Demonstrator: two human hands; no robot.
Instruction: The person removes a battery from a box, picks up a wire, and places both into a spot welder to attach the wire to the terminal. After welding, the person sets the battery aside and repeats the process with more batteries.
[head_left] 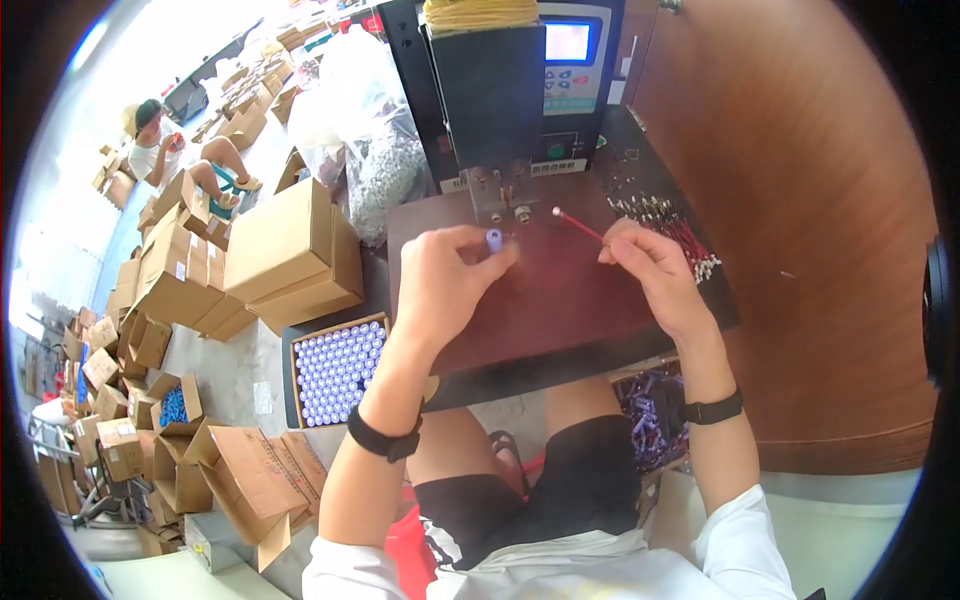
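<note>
My left hand is closed on a small purple cylindrical battery cell, pinched between thumb and fingers in front of the welding machine's metal electrodes. A red wire runs from the closed fingers of my right hand. Its free end, tipped with a small whitish piece, points up and left toward the electrodes. Both hands are above the dark red-brown work board. The black machine, with a lit blue screen, stands directly behind them.
Several loose wires with pale ends are heaped right of the board. At lower left sits a tray of upright purple cells; loose purple cells fill a box below right. Cartons and a seated person are to the left; a brown panel is right.
</note>
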